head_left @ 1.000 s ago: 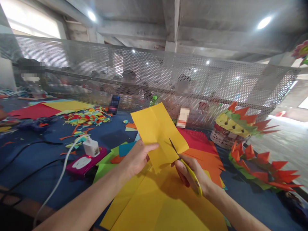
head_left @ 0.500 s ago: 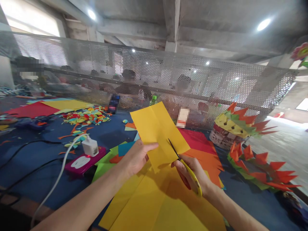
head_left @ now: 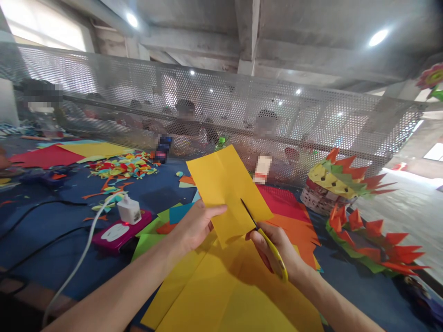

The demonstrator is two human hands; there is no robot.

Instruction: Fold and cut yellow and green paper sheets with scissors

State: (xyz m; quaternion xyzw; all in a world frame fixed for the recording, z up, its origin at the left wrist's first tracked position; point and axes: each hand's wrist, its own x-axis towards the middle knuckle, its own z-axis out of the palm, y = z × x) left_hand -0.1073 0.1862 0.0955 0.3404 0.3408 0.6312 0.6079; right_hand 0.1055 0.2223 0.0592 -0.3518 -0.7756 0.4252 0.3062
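Head view, left to right. At the far left, a red sheet and a yellow sheet lie flat on the blue table. Just right of them sits a heap of mixed paper scraps. Nearer, a white charger stands on a magenta device; a white cable runs from the charger toward the near edge, and black cables cross the table beside it.

Left hand: raised above the table, thumb on the front face of the folded yellow paper, fingers behind it, pinching the paper's left edge. The paper is held tilted, near the centre of the scene, clear of the table, with a vertical crease down its face.

Below both hands, a large yellow sheet lies flat at the near edge; green and teal sheets protrude from under its left side.

Right hand: closed around the yellow handles of the scissors. The dark blades point up and left and enter the paper's lower right edge, standing slightly apart.

Right of the hand, red and orange sheets with jagged edges lie stacked. Farther right, a basket carries a spiked yellow, green and red paper piece. Near it, a spiked red-and-green garland lies on the table. A perforated metal screen spans the far side; people sit behind it.
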